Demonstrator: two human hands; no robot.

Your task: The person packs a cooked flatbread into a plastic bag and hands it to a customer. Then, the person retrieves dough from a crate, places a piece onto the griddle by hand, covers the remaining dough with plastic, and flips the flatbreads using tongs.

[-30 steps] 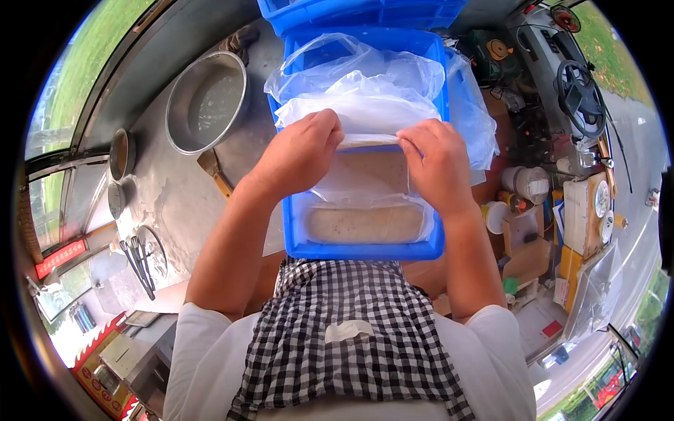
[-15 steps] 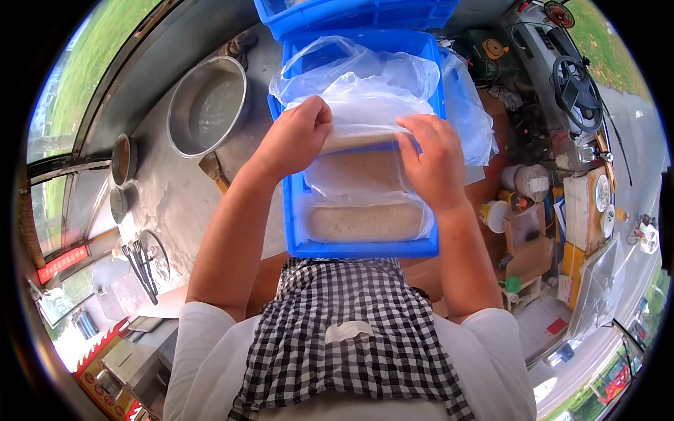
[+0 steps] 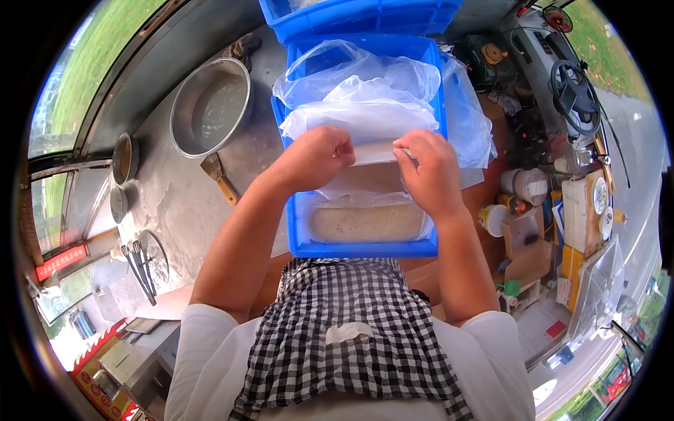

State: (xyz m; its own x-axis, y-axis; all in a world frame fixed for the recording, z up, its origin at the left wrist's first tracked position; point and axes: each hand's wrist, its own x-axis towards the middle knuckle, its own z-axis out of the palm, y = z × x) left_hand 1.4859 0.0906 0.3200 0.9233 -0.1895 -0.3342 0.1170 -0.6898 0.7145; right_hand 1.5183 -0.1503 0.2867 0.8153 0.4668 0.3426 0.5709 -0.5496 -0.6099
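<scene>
A blue crate (image 3: 365,250) in front of me holds pale, dough-like slabs with thin plastic between and around them. The nearest slab (image 3: 368,223) lies crosswise along the front wall. Farther in, a clear plastic sheet (image 3: 375,151) spans between my hands. My left hand (image 3: 319,158) is closed on the sheet's left part, fingers curled in. My right hand (image 3: 428,168) pinches its right edge between thumb and fingers. Beyond them, crumpled white plastic (image 3: 361,116) covers the crate's far half. The slab under my hands is largely hidden.
Another blue crate (image 3: 365,21) stands behind. On the metal counter at left are a large metal basin (image 3: 213,107) with liquid and a scraper (image 3: 219,179) with a wooden handle. Plastic film (image 3: 470,116) hangs at the right. A steering wheel (image 3: 576,97) is far right.
Both hands have come nearer to me, drawing the plastic edge over the middle slab. My left hand has also shifted right, closer to the right hand.
</scene>
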